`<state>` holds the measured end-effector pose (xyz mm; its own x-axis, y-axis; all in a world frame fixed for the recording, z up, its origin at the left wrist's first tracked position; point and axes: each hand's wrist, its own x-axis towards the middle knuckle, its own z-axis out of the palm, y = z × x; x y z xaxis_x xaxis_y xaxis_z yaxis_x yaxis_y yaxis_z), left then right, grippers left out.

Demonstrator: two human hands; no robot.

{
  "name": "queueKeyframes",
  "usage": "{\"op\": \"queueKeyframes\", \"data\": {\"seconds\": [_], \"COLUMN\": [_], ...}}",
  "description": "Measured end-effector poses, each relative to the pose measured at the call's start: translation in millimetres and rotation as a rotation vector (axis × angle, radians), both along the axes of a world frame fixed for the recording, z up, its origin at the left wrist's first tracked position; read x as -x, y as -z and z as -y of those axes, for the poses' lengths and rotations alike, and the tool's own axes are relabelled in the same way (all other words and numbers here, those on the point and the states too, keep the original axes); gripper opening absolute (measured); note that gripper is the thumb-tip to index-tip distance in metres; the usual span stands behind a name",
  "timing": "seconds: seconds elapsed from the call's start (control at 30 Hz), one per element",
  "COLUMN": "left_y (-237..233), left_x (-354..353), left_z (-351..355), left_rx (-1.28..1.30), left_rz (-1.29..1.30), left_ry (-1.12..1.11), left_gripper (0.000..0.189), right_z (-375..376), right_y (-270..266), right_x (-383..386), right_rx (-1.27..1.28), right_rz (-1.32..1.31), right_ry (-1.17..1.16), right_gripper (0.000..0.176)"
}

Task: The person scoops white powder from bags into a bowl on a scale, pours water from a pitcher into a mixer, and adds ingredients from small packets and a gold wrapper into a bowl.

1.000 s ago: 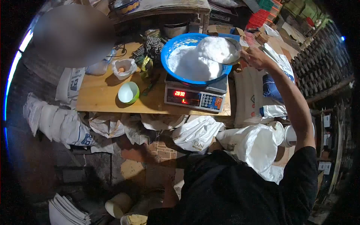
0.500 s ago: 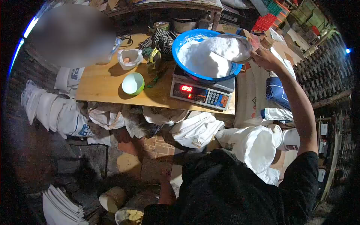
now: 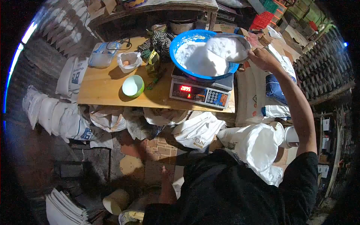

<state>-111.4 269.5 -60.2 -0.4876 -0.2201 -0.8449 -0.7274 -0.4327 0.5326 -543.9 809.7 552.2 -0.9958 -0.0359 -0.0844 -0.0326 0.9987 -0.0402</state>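
My right hand [image 3: 262, 59] is closed round the end of a metal scoop [image 3: 248, 52] heaped with white powder [image 3: 225, 47]. The scoop is tilted over a blue basin [image 3: 173, 50], which holds a mound of the same powder [image 3: 195, 62]. Beneath the basin is a digital scale [image 3: 187, 93] with lit red digits, standing at the table's right end. My left hand [image 3: 165, 175] hangs low in shadow in front of the table, well away from the basin. Its fingers are too dark to make out.
On the wooden table [image 3: 101, 88] are a green bowl [image 3: 133, 86], a white bag with an egg-like item [image 3: 129, 62], and a striped cloth [image 3: 161, 41]. An open white sack [image 3: 262, 146] stands right, below the table edge. More sacks [image 3: 60, 116] line the left.
The scoop stays over the basin, its powder load looking slightly smaller. The scale's last digits have changed. My left hand shifted slightly. The blurred patch at upper left is gone.
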Motion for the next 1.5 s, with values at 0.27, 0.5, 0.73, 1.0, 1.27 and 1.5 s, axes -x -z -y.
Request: {"op": "queueKeyframes", "data": {"seconds": [0.27,0.5,0.73,1.0,1.27,1.5], "left_y": [1.1,2.4,1.3,3.5,2.8,0.5], "left_x": [-6.2,-3.9,-1.8,4.5,5.4,11.0], "left_z": [-9.3,-12.1,-10.1,-15.3,-12.7,-19.4], "left_rx": [-0.011,-0.006,0.000,-0.004,-0.022,-0.026], "left_rz": [0.002,-0.005,-0.017,-0.042,-0.108,-0.060], "left_ry": [0.002,0.002,0.007,0.015,0.019,-0.176], "left_gripper": [0.026,0.026,0.029,0.034,0.041,0.039], "right_z": [-2.0,-0.4,-6.6,-5.1,12.0,11.8], "right_y": [7.9,0.3,11.7,5.4,-9.2,-12.1], "right_x": [-1.6,-3.7,-4.5,-8.9,-20.1,-18.5], "right_rx": [0.073,0.010,-0.045,0.049,0.065,0.115], "right_rz": [-0.044,0.002,-0.159,-0.127,-0.122,-0.094], "right_ry": [0.009,-0.006,-0.069,-0.064,-0.045,-0.031], "right_gripper": [0.065,0.054,0.059,0.055,0.057,0.058]}}
